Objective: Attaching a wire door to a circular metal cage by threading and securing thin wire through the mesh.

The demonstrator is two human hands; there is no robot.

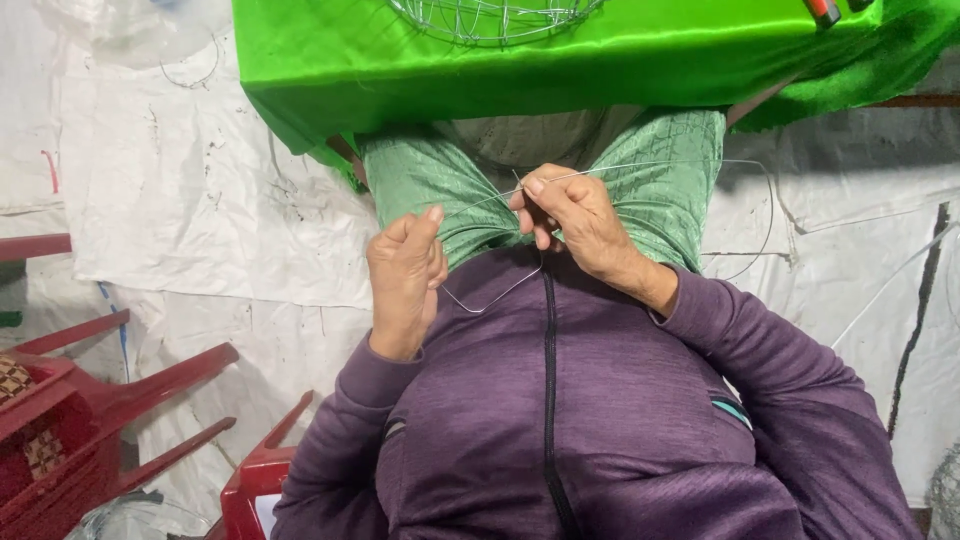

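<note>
Over my lap, I am gripping a thin wire (640, 168) with my right hand (572, 215) and my left hand (405, 272), both pinching it closed.

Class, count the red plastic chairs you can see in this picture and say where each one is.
2. One red chair lies tipped at the lower left, legs pointing right. A second red chair shows at the bottom edge beside the purple sleeve. More may lie outside the frame.

Wire basket (495, 20) cut off by top edge.

Green cloth (560, 60), purple jacket (560, 420), red chair (90, 410).
</note>
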